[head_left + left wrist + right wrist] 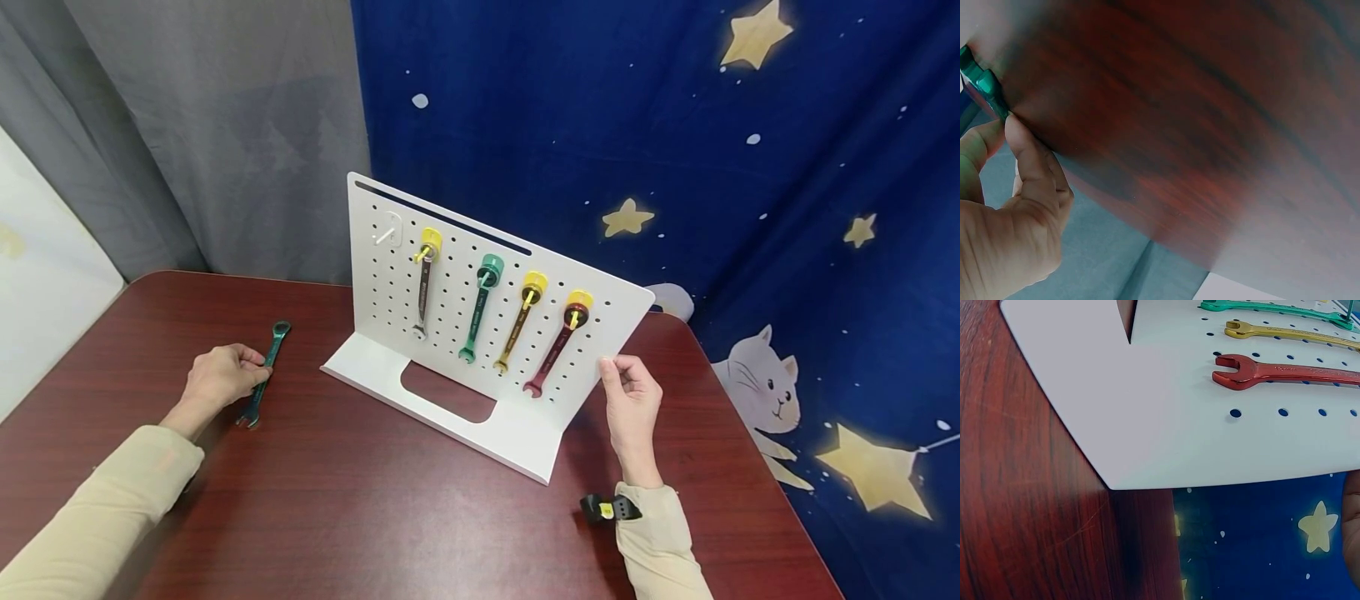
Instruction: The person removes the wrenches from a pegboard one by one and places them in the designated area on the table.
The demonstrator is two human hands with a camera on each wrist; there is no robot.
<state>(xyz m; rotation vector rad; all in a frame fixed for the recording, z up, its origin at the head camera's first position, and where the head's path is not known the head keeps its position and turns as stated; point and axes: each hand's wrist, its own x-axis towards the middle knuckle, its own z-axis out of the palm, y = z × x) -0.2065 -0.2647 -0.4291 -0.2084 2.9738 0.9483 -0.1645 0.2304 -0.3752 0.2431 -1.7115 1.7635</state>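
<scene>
My left hand [219,378] pinches a long teal metal wrench [257,398]; my right hand [632,406], gripping the white perforated board [525,433], could tip it by tugging.

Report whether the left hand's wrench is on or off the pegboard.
Off: the left hand pinches the dark green wrench at the table, apart from the pegboard.

And there's the table [375,517], red-brown, glossy, its far corners rounded! Behind it on the left, the grey curtain [225,125] hangs in folds, meeting the blue curtain [525,92], all yellow stars [873,471] and white dots. Look right, just past the table's edge: a printed cat [765,387], whiskers showing! Far left, a white panel [41,283], faintly blotched yellow.
</scene>
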